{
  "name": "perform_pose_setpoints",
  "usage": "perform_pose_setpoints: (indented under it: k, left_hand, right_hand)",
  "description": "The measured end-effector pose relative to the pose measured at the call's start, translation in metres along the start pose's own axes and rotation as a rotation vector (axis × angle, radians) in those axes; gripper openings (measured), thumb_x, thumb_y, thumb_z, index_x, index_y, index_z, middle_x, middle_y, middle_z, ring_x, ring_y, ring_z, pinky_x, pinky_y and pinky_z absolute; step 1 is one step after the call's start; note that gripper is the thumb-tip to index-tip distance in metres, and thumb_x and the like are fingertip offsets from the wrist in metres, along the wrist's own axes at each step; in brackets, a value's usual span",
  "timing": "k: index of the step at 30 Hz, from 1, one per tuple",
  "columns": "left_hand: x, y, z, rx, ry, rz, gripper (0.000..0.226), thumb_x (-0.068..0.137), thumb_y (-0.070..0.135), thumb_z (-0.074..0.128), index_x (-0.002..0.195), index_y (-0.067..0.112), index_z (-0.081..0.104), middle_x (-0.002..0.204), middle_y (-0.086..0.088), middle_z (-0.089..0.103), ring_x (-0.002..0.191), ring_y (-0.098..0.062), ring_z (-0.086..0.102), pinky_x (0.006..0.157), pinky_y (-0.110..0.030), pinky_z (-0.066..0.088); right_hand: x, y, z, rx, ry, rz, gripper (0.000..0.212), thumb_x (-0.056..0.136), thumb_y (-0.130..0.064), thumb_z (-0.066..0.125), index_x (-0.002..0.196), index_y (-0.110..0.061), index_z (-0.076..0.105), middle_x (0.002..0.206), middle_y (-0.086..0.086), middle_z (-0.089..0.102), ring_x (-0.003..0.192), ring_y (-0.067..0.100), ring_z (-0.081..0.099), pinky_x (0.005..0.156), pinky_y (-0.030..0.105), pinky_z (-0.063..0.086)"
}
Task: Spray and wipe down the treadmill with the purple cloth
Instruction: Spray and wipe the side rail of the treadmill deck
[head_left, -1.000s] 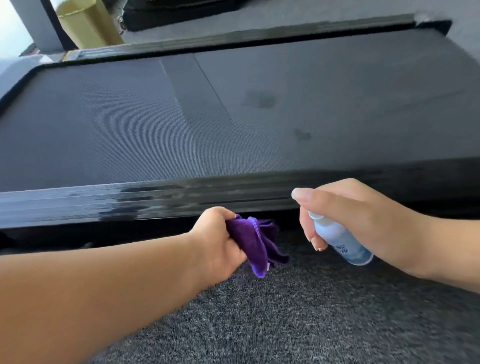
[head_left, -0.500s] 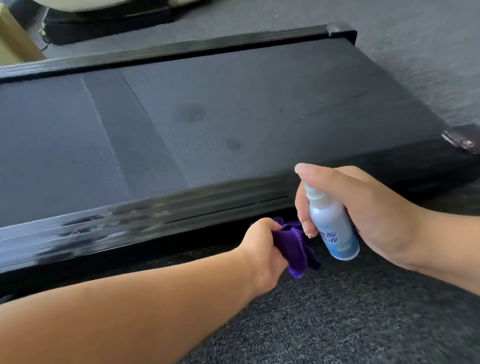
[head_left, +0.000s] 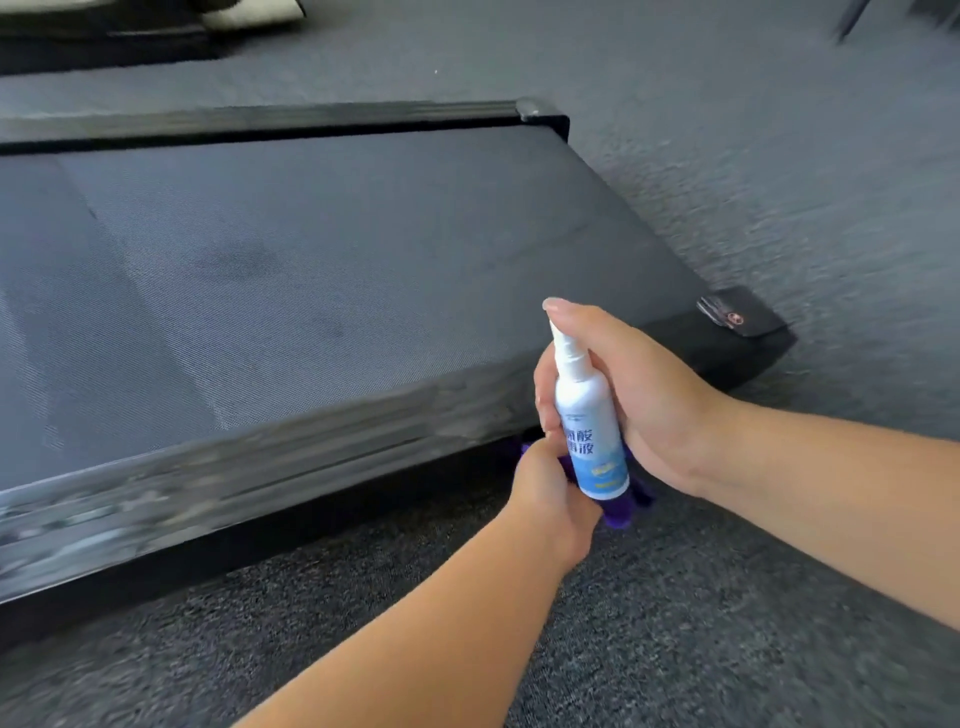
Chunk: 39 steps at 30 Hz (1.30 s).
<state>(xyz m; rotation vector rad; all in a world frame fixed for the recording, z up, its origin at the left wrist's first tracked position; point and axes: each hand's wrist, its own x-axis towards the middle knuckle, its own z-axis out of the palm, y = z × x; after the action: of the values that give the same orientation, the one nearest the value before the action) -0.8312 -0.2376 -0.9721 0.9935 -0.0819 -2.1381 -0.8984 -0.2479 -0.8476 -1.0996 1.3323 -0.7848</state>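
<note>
At near edge, right end: we've shifted along the treadmill from mid-rail.
Right hand: grips spray bottle, finger on nozzle.
Left hand: clutches purple cloth beside rail.
Meaning: we spray this end next.

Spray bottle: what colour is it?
White fading to light blue at the base, on the spray bottle; the head view shows it.

- Treadmill belt: dark grey, fine woven mesh pattern, two darker blotches on it.
- Side rail: glossy black with pale streaky reflections.
- Spray bottle: white top, label fading to light blue, dark blue characters, a touch of yellow.
- Cloth: deep purple.
- Carpet: speckled charcoal grey.
</note>
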Motion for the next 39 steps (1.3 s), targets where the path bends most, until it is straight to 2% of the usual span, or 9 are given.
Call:
perform_pose_setpoints:
  k: [5, 8, 17, 21, 23, 26, 28, 32, 39]
  left_hand:
    - [-0.019, 0.019, -0.015, -0.099, 0.012, -0.006, 0.032, 0.089, 0.003, 0.039, 0.111, -0.001, 0.063, 0.118, -0.023, 0.066, 0.114, -0.039, 0.064, 0.108, -0.059, 0.046]
    - [-0.045, 0.038, -0.028, -0.041, 0.031, -0.034, 0.042, 0.091, 0.003, 0.041, 0.128, -0.006, 0.058, 0.132, -0.027, 0.065, 0.122, -0.044, 0.063, 0.110, -0.065, 0.043]
    - [-0.119, 0.088, -0.026, 0.180, 0.110, 0.033, 0.037, 0.096, 0.012, 0.043, 0.126, 0.000, 0.061, 0.120, -0.025, 0.072, 0.103, -0.039, 0.073, 0.088, -0.050, 0.060]
    - [-0.138, 0.080, -0.017, 0.278, 0.240, 0.148, 0.029, 0.094, 0.014, 0.051, 0.117, 0.006, 0.067, 0.109, -0.018, 0.077, 0.107, -0.039, 0.072, 0.103, -0.054, 0.053]
    - [-0.152, 0.079, -0.010, 0.309, 0.320, 0.194, 0.022, 0.093, 0.013, 0.055, 0.110, 0.009, 0.069, 0.094, -0.012, 0.078, 0.091, -0.033, 0.074, 0.102, -0.054, 0.054]
    - [-0.157, 0.097, 0.000, 0.374, 0.427, 0.316, 0.010, 0.095, 0.009, 0.057, 0.087, 0.006, 0.061, 0.067, -0.009, 0.068, 0.061, -0.024, 0.062, 0.082, -0.030, 0.054]
    - [-0.156, 0.107, -0.012, 0.318, 0.493, 0.407, 0.036, 0.103, 0.012, 0.052, 0.069, 0.007, 0.042, 0.065, -0.012, 0.045, 0.057, -0.021, 0.037, 0.056, -0.010, 0.034]
    - [-0.177, 0.113, -0.004, 0.769, 0.546, 0.647, 0.039, 0.095, 0.016, 0.054, 0.062, 0.025, 0.035, 0.050, 0.016, 0.037, 0.051, -0.011, 0.030, 0.056, -0.035, 0.028]
    - [-0.159, 0.128, -0.027, 1.534, 0.587, 0.873, 0.023, 0.093, 0.009, 0.045, 0.076, 0.018, 0.032, 0.086, 0.000, 0.047, 0.081, -0.025, 0.045, 0.065, -0.035, 0.023]
  right_hand:
    - [0.003, 0.006, 0.005, 0.048, -0.085, 0.020, 0.066, 0.088, -0.063, 0.056, 0.066, 0.000, 0.059, 0.071, 0.024, 0.055, 0.068, 0.033, 0.054, 0.074, 0.042, 0.048]
    - [0.007, 0.004, 0.012, 0.040, -0.168, -0.015, 0.064, 0.099, -0.056, 0.050, 0.069, 0.000, 0.058, 0.071, 0.024, 0.055, 0.068, 0.032, 0.053, 0.073, 0.039, 0.050]
    - [0.034, -0.014, 0.005, 0.104, -0.048, -0.050, 0.063, 0.101, -0.054, 0.048, 0.067, -0.002, 0.057, 0.068, 0.019, 0.056, 0.064, 0.030, 0.055, 0.070, 0.039, 0.049]
    - [0.040, -0.029, 0.001, 0.179, -0.070, -0.066, 0.064, 0.101, -0.055, 0.045, 0.063, -0.004, 0.056, 0.064, 0.017, 0.054, 0.063, 0.030, 0.053, 0.069, 0.037, 0.047]
    - [0.038, -0.039, -0.003, 0.239, -0.134, -0.054, 0.064, 0.100, -0.055, 0.045, 0.064, -0.003, 0.055, 0.066, 0.018, 0.053, 0.062, 0.030, 0.052, 0.067, 0.037, 0.047]
    - [0.035, -0.054, -0.010, 0.304, -0.217, -0.052, 0.061, 0.097, -0.058, 0.043, 0.070, -0.004, 0.051, 0.068, 0.017, 0.050, 0.062, 0.030, 0.050, 0.066, 0.037, 0.045]
    - [0.037, -0.061, -0.015, 0.327, -0.242, -0.069, 0.061, 0.097, -0.059, 0.043, 0.070, -0.005, 0.050, 0.067, 0.016, 0.049, 0.063, 0.030, 0.048, 0.068, 0.039, 0.043]
    - [0.043, -0.060, -0.020, 0.322, -0.268, -0.068, 0.063, 0.098, -0.060, 0.041, 0.068, -0.005, 0.051, 0.068, 0.016, 0.048, 0.064, 0.030, 0.048, 0.070, 0.041, 0.041]
    - [0.045, -0.042, -0.021, 0.220, -0.294, -0.038, 0.067, 0.099, -0.059, 0.040, 0.068, -0.002, 0.055, 0.069, 0.019, 0.050, 0.064, 0.031, 0.049, 0.070, 0.039, 0.043]
